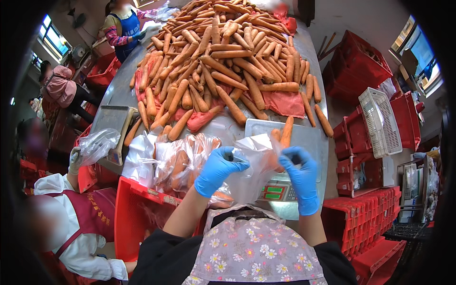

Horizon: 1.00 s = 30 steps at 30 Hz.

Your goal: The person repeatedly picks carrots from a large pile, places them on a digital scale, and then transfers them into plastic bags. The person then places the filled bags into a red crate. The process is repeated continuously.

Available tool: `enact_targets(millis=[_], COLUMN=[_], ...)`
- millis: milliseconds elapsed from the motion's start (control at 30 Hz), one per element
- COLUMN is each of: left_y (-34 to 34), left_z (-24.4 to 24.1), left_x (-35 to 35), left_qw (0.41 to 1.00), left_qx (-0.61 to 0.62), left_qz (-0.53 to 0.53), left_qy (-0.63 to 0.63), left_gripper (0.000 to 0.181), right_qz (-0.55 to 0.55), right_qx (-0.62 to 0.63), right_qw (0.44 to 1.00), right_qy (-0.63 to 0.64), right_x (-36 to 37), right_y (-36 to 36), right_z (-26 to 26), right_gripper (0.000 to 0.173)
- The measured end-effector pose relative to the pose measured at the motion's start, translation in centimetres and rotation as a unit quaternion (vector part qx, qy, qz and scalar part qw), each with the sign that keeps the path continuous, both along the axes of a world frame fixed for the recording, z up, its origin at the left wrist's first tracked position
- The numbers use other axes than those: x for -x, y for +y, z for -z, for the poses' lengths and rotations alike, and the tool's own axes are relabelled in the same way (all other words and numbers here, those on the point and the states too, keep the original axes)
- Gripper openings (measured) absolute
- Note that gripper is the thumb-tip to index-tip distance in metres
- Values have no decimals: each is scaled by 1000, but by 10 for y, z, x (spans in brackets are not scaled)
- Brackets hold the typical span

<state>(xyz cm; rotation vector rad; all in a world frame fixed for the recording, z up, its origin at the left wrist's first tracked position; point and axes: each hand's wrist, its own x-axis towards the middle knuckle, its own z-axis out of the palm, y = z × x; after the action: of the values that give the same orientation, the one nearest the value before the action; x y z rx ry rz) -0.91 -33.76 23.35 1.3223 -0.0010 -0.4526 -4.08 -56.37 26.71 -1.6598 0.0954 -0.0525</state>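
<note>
A clear plastic bag (245,181) is spread upright between my blue-gloved hands. My left hand (219,171) pinches its left edge. My right hand (302,180), slightly blurred, grips the opposite edge between thumb and fingers. Behind the film lies a digital scale (306,139), its lit display and keypad partly covered by the bag and my right hand. Carrots (286,131) rest on the scale's platform, some partly hidden by the bag. Beside my left hand stand filled clear bags of carrots (181,164).
A big carrot heap (228,60) covers the metal table (117,85), over red mesh sacking (285,103). Another scale (114,117) stands left. Red crates (367,217) stack at right; one (124,217) is by my left forearm. A nearby co-worker (82,221) holds a plastic bag (99,144).
</note>
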Motion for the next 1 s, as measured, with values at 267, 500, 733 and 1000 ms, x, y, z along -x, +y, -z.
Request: enact_targets(millis=[267,500,733,1000], left_y=[-36,-16,-17,-33], left_z=[7,7,12,13], left_x=[36,28,26,28], left_qw=[997,995,1000,983], left_qx=[-56,-93,-6,66], left_qz=[-35,21,-17,-136], left_qy=[46,-14,6,104], left_gripper=[31,15,9,13], right_qz=[-151,-165,-156,-209], right_qx=[-198,-200,-200,-127], right_qw=[956,940,944,961], right_qy=[157,223,210,132], right_x=[5,-2,-6,-3], right_y=[32,20,20,37], right_z=[41,39,39,32], right_gripper=[17,24,30,18])
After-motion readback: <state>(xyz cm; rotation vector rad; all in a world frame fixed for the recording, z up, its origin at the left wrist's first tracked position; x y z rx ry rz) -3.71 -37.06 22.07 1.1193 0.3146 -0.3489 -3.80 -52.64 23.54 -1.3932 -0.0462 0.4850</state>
